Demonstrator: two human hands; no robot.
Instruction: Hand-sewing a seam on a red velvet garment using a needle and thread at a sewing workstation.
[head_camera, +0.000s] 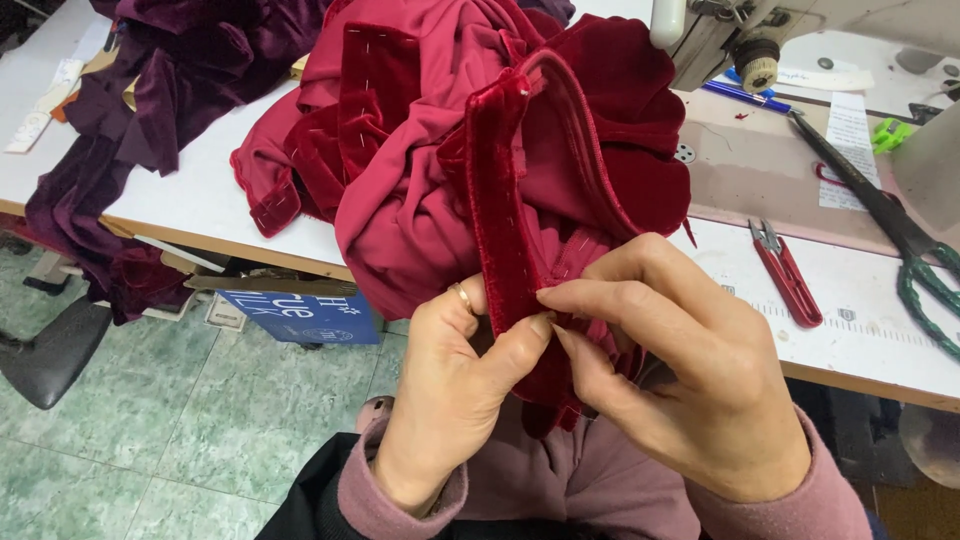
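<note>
Right at the front edge of the white sewing surface (200, 200), both hands are working on a folded strip of dark red velvet (500, 200) that hangs off a big bundled red garment of velvet and smooth fabric (420, 160). That bundle sits piled on the surface and spills over its edge toward the lap, so the strip ends up between the hands just below the edge. Left hand (450, 400), with a ring on one finger, has its thumb pressed onto the front of the strip and the other fingers curled behind it, so it's closed on the cloth. Right hand (680, 370) comes in from the other side, thumb and index finger tips pinched nearly together right at the strip's edge, touching the velvet; can't tell if there's a pin or thread between them, too small. Little pale stitches or pins run along the strip and on a square velvet patch higher up the bundle. Off to the right on the surface lie a pair of small red thread snips (787, 272), and further right a pair of long dark scissors with green handles (900, 250), both well apart from the hands. Grey sewing machine (760, 40) is at the top right, and a heap of dark purple velvet fabric (150, 100) sits at the far left.
</note>
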